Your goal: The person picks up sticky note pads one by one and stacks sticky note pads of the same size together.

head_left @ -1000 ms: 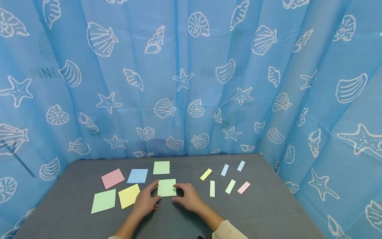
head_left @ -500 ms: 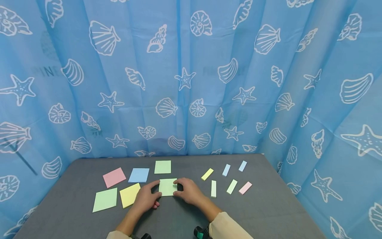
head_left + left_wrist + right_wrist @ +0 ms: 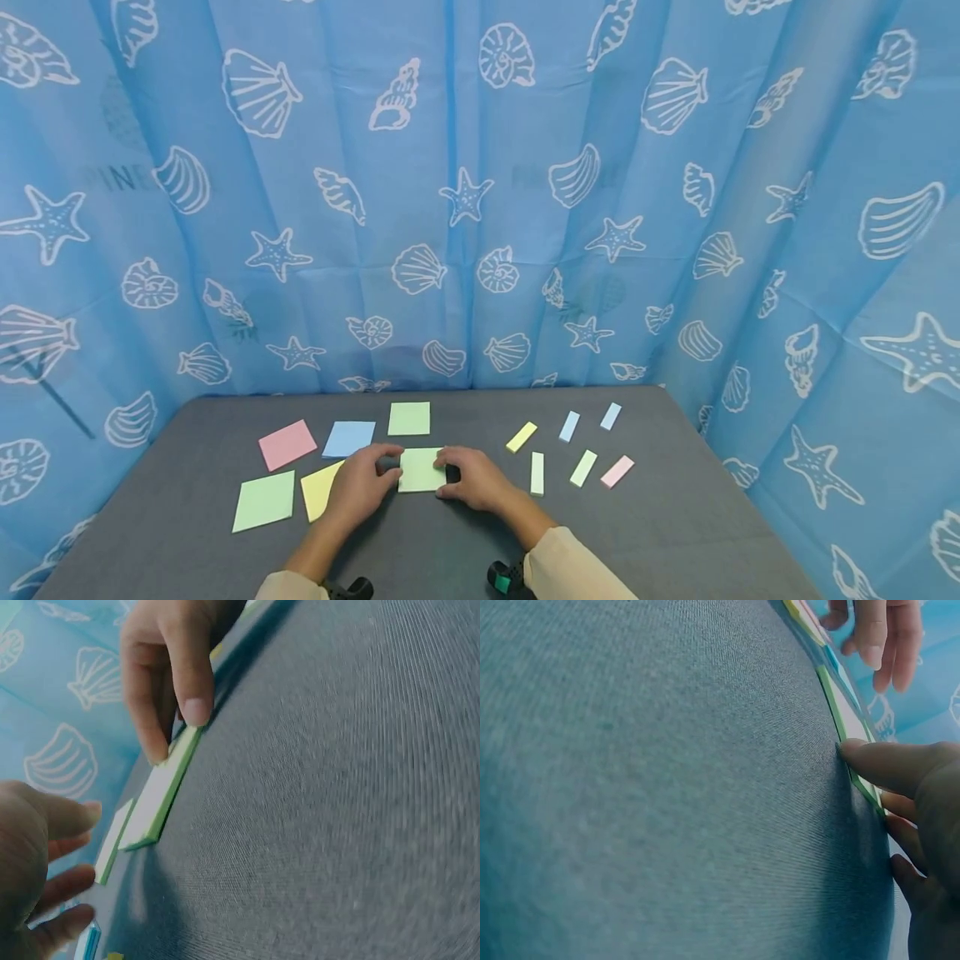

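Note:
A light green sticky-note pad (image 3: 420, 471) lies flat on the grey table (image 3: 637, 533), between my two hands. My left hand (image 3: 388, 465) pinches its left edge, index finger curled over the far corner and thumb at the near side. The left wrist view shows that left hand (image 3: 176, 727) with thumb and finger at the pad's (image 3: 161, 799) near end. My right hand (image 3: 444, 473) holds the right edge. In the right wrist view its thumb (image 3: 862, 761) presses the pad's (image 3: 838, 701) front edge.
Left of the hands lie a pink pad (image 3: 287, 444), a blue pad (image 3: 349, 438), a yellow pad (image 3: 318, 490) and a green pad (image 3: 262, 501); another green pad (image 3: 408, 418) sits behind. Several small coloured strips (image 3: 568, 426) lie to the right. A blue shell-print curtain (image 3: 480, 208) surrounds the table.
Both hands have closed in on the green pad, fingers now at its left and right edges. The pad has shifted slightly.

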Available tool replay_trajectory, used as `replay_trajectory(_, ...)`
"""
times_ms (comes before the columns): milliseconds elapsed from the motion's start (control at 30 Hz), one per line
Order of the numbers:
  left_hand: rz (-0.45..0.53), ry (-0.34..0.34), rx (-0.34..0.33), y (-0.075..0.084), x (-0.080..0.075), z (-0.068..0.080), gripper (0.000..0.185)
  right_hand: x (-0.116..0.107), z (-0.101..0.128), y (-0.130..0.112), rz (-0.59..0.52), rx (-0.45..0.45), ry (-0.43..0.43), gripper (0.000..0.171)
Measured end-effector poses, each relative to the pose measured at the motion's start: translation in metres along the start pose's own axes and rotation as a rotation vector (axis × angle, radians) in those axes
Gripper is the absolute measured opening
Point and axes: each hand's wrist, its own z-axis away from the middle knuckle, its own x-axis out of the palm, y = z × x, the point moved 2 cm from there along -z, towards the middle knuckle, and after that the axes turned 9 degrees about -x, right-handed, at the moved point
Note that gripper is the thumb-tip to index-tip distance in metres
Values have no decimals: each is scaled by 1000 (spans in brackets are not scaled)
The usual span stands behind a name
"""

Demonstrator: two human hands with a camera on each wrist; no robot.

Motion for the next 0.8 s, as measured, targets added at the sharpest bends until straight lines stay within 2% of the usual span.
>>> replay_trajectory(200, -122, 19, 131, -4, 3, -5, 26, 0, 1, -1, 14, -21, 4, 36)
replay_trajectory(333, -202, -28, 164, -8, 5, -7, 21, 0, 3, 0, 23, -42, 26, 34)
replay_trajectory(500, -278, -95, 181, -11, 6, -10, 19, -2, 2, -2, 44, -18, -6, 31)
replay_trajectory(633, -279, -111, 176, -13, 6, -11, 19, -4, 2, -6, 156, -77, -44, 26)
replay_trajectory(800, -232, -120, 163, -14, 6, -10, 19, -7, 2, -11, 250, -157, -66, 18)
